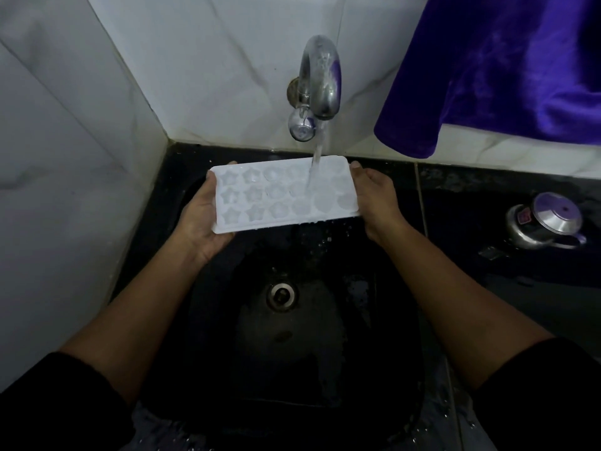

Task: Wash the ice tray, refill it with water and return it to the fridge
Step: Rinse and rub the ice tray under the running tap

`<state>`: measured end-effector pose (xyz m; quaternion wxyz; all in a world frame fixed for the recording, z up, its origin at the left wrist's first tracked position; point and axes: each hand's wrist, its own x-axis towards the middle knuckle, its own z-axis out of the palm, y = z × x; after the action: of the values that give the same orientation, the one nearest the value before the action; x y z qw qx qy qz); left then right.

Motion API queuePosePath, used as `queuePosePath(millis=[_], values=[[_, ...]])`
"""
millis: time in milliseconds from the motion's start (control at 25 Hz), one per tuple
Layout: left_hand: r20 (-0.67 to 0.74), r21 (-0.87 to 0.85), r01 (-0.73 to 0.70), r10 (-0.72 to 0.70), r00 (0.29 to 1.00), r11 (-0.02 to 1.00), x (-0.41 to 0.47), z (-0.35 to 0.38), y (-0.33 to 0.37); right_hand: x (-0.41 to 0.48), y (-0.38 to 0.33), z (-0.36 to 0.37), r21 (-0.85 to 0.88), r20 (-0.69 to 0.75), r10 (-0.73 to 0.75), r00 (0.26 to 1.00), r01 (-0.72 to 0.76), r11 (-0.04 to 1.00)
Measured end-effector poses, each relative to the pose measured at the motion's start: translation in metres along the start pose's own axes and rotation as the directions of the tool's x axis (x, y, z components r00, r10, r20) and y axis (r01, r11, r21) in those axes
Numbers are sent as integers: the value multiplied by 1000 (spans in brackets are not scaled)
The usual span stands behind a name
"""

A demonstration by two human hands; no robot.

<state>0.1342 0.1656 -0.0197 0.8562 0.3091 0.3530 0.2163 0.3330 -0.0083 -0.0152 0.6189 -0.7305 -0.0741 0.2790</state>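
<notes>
White ice tray [283, 195], star-shaped cells

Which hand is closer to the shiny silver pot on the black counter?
Right. The right hand grips the white plastic ice tray at the end nearest the shiny silver metal pot; the left hand grips the opposite end, farther away.

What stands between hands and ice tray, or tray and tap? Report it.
Nothing visible. Left hand and right hand directly hold the ice tray; the tap pours straight onto it. Fridge not in view.
</notes>
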Motion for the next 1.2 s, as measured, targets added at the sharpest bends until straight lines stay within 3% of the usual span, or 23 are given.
queuePosePath(millis=[400, 680, 1000, 1200], values=[[122, 54, 120, -126, 984, 991, 19, 61, -46, -13, 0, -83, 68, -133, 21, 991, -12, 998], [211, 91, 96, -113, 971, 991, 15, 61, -58, -18, 5, -99, 44, -163, 7, 987, 0, 999], [44, 48, 17, -19, 999, 999, -12, 6, -34, -21, 14, -42, -53, -10, 87, 996, -88, 995], [-37, 78, -11, 14, 999, 997, -39, -42, -25, -17, -2, -1, -315, 149, 222, 964, -166, 934]])
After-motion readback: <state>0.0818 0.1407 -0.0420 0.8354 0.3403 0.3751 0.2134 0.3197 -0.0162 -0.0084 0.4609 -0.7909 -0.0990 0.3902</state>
